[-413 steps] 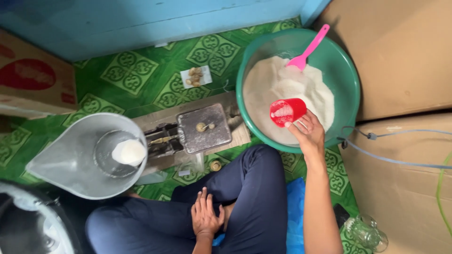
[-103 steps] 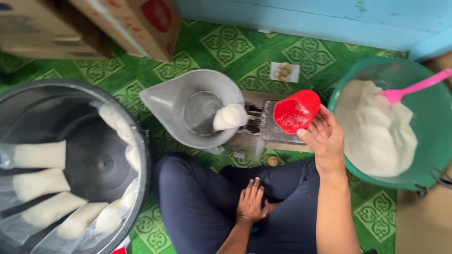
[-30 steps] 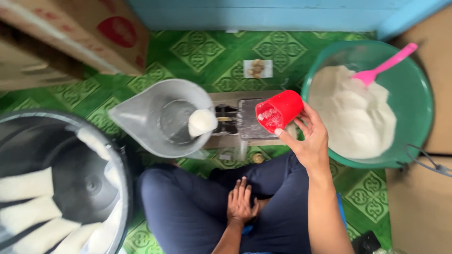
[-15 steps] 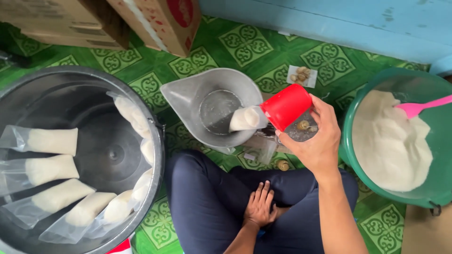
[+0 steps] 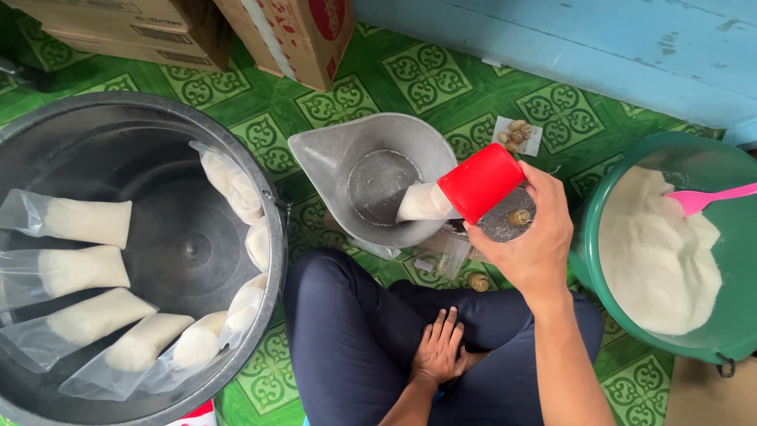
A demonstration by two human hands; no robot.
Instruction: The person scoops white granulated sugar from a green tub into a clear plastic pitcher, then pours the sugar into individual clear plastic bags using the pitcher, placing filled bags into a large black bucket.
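The right hand point(image 5: 530, 237) is gripping a red plastic cup point(image 5: 481, 182), fingers wrapped tightly around it, and is tipping it sideways over a grey metal funnel point(image 5: 359, 170) that is sitting on the floor in front of the person's knees. A thick white mass point(image 5: 424, 202) is sliding from the cup's mouth into the funnel's round bowl. The left hand point(image 5: 438, 353) is lying flat and slack on the dark blue trouser leg, fingers spread, holding nothing.

To the right, a green plastic basin point(image 5: 714, 335) is holding a heap of the same white, grainy stuff, with a pink plastic spoon point(image 5: 706, 197) lying in it. To the left, a large dark metal pot point(image 5: 169, 244) is holding several clear plastic bags point(image 5: 75, 222), each packed with white filling into a soft cylinder and leaning along the inner wall. The floor point(image 5: 426, 75) is covered in green patterned sheeting. Cardboard boxes point(image 5: 292, 31) are standing at the top, and a small clear packet of brown pieces point(image 5: 516, 135) is lying just beyond the funnel.
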